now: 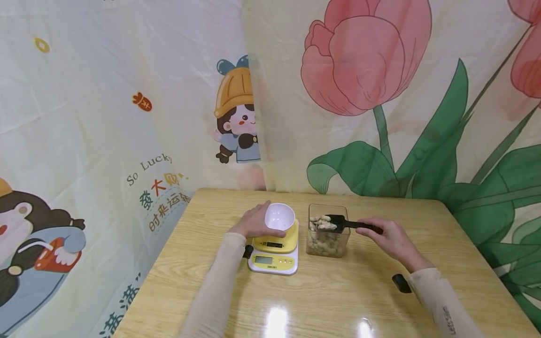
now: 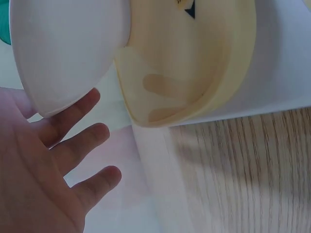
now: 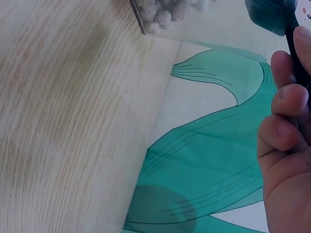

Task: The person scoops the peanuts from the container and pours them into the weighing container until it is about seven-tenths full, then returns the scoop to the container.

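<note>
My left hand (image 1: 253, 221) holds a white bowl (image 1: 280, 217) by its sides at the back of a yellow-and-white kitchen scale (image 1: 272, 264). No contents show inside the bowl. Whether its base touches the yellow tray (image 2: 194, 77) cannot be told. With my right hand (image 1: 390, 238) I grip the handle of a black scoop (image 1: 337, 223). Pale peanuts in their shells (image 1: 322, 222) show at the scoop's mouth, over a clear square container (image 1: 325, 253). More peanuts fill the lower part of that container. In the right wrist view, curled fingers (image 3: 286, 133) wrap the handle.
Container and scale stand side by side on a wood-grain table (image 1: 355, 291). A printed cloth (image 1: 279, 117) hangs behind the table's far edge and along its left. Black wrist straps show beside both sleeves.
</note>
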